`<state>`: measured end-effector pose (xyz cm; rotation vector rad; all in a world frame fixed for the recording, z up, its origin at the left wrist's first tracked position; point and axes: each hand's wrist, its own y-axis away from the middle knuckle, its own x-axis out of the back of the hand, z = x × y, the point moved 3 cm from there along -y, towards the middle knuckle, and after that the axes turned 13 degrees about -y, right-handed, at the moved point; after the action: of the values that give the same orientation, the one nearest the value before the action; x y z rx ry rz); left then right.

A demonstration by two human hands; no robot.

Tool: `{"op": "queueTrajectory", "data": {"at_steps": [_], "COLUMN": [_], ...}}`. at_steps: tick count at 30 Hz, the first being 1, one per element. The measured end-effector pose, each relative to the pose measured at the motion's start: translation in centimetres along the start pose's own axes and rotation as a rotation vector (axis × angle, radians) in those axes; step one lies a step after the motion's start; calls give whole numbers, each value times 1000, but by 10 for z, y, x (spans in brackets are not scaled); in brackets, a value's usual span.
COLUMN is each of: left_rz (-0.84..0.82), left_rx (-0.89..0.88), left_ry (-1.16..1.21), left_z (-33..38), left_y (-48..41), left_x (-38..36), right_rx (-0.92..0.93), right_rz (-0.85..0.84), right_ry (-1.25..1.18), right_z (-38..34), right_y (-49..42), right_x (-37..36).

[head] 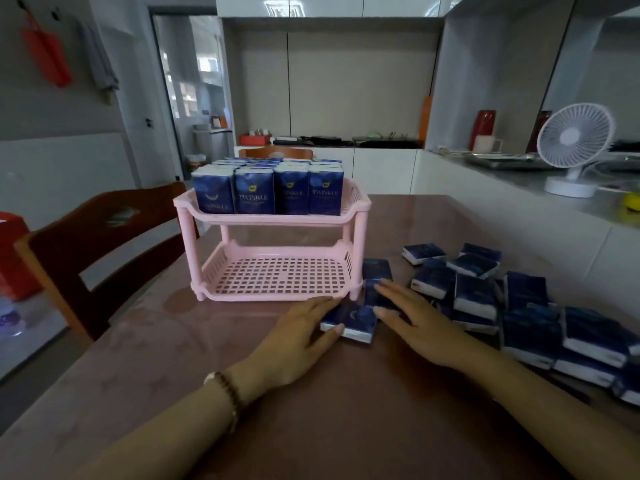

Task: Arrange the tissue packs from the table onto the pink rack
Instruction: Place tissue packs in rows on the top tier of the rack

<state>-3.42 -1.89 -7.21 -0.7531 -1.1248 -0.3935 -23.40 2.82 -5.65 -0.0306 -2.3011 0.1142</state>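
step: loading lower tier; top tier of rack [277,220] looks full | left hand [304,337] flat, fingers straight, touching tissue pack [353,323] on table just before rack's right front foot | right hand [419,323] flat, gripping nothing, just right of it | next: probably grip pack, stand it on lower tier

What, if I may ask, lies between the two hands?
In the head view, one blue tissue pack lies between the left hand and the right hand.
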Motion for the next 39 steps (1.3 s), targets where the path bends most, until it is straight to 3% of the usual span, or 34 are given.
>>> {"op": "queueTrajectory", "data": {"at_steps": [4,13,18,21,25,31,34,39], "left_rz": [-24,47,-111,-162,-208,-277,-251,-85], "left_rx": [8,123,42,30,84,22,31,174], "left_ry": [62,308,292,411,513,444,433,655], "left_z": [-3,-6,-4,-4,-4,2,3,-1], "left_y": [1,5,4,4,6,10,10,7], "left_x": [-4,3,8,13,21,20,21,19], "right_rx": [53,21,42,85,40,-35,-78,-113], "right_rz": [49,105,75,-3,-72,-70,-132,-149], "right_ry": [128,-94,-55,2,-137,-267,-266,-303], "right_z": [-2,1,-3,-2,5,11,11,14], "right_y": [-2,-8,-3,0,3,0,0,-1], "right_x": [-3,0,17,22,20,11,14,15]}}
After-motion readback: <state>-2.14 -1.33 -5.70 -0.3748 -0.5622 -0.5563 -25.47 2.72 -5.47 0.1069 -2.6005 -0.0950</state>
